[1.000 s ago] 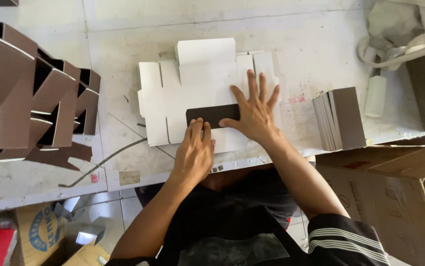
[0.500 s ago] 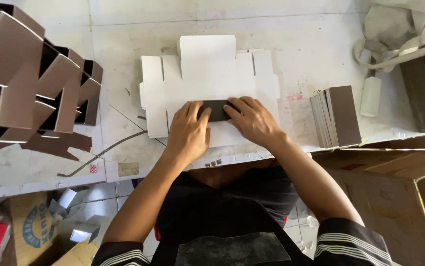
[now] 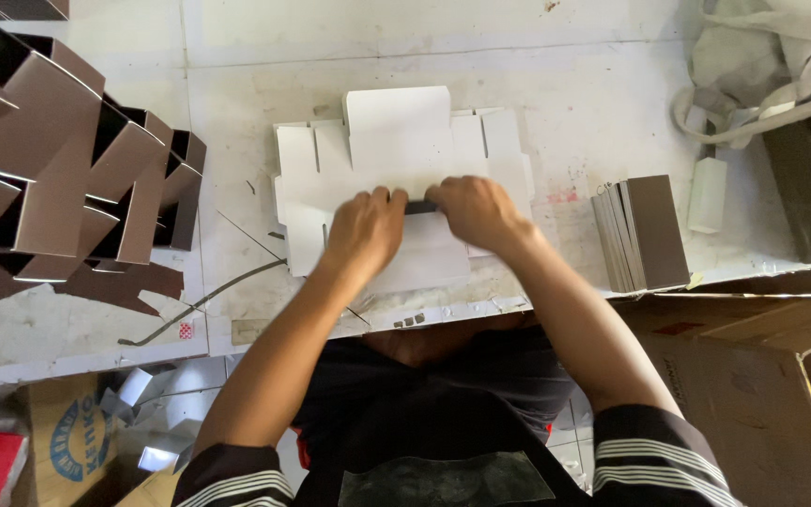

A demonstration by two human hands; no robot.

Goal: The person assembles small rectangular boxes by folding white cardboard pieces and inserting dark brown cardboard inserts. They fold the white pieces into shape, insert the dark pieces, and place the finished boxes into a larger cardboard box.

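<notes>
A flat white die-cut cardboard blank [image 3: 396, 150] lies on the white table [image 3: 593, 84] in front of me. Both hands rest on its near part. My left hand [image 3: 365, 230] and my right hand [image 3: 477, 211] are curled side by side, fingers pinching a folded flap of the blank. A sliver of the dark brown flap [image 3: 421, 207] shows between them; most of it is hidden under my fingers.
A pile of folded brown boxes [image 3: 58, 160] fills the table's left side. A stack of flat brown sheets [image 3: 645, 230] stands at the right, a white block [image 3: 708, 194] beside it. Grey cloth [image 3: 762, 56] lies far right. An open carton [image 3: 753, 376] sits below.
My right hand went from spread flat on the blank to curled beside my left. Both hands closed over the dark flap, which now shows only as a sliver.
</notes>
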